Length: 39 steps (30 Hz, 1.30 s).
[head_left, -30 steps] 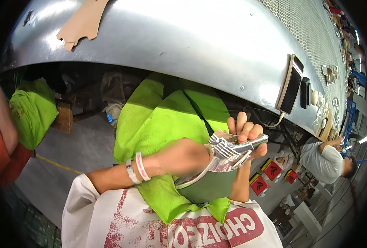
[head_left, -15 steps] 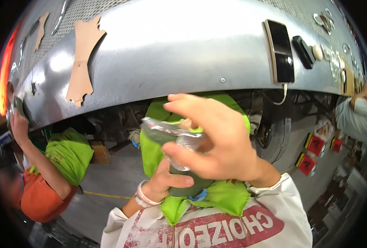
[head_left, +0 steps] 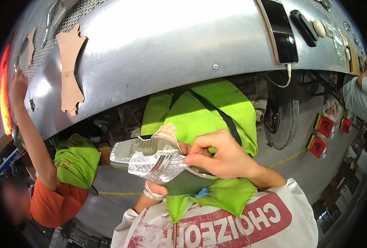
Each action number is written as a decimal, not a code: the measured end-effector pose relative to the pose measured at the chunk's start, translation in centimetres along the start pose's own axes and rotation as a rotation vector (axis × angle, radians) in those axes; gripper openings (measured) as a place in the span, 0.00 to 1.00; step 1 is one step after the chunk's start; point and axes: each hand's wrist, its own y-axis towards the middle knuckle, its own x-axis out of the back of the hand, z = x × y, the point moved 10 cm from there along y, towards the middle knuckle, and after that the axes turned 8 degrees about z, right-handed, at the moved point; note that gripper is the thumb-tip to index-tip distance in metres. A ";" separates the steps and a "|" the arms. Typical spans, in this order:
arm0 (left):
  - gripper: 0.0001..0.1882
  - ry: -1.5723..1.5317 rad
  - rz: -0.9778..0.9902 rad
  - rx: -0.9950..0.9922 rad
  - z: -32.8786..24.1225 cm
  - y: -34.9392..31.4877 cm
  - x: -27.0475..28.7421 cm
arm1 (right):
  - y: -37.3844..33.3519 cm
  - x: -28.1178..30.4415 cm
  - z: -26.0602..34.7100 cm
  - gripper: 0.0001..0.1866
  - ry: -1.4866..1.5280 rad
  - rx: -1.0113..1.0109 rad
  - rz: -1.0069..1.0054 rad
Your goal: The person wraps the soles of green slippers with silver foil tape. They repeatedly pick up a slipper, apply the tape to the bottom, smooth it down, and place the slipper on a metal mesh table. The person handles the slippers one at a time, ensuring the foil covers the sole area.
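Note:
A grey-green shoe last (head_left: 187, 184) lies sideways in front of my chest, with crinkled, pleated silver material (head_left: 144, 164) wrapped across it. My left hand (head_left: 155, 189) holds the last from below; its thumb shows at the near side, and the rest is largely hidden. Against the silver material's right edge, my right hand (head_left: 224, 159) is closed, thumb and fingers pinching that edge. A beige flap (head_left: 167, 131) sticks up from the far side of the last. Under and beyond it spreads a bright green apron (head_left: 229, 101).
Ahead stands a metal worktable (head_left: 150, 53) with a tan cut-out piece (head_left: 70, 70) at left. A phone (head_left: 279, 31) on a white cable, and a black case (head_left: 303, 28), lie at right. A co-worker's arm (head_left: 36, 136) reaches over the table at left. A fan (head_left: 284, 124) stands below.
The last has turned and tipped, so its ridged, silver-wrapped face now shows. My right hand has moved down from above it to pinch the material. The co-worker's arm at left has reached farther forward.

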 end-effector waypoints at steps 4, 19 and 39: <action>0.55 0.019 -0.087 0.077 0.4 -2.2 3.1 | 1.2 -0.2 -0.3 0.29 -0.058 0.049 0.053; 0.42 0.308 -0.339 -0.293 -7.4 0.4 -2.8 | -2.7 -0.2 1.8 0.33 -0.191 0.351 -0.008; 0.30 0.557 -0.544 -0.414 -6.7 5.1 -5.3 | -1.1 0.0 1.4 0.28 0.592 0.246 -0.187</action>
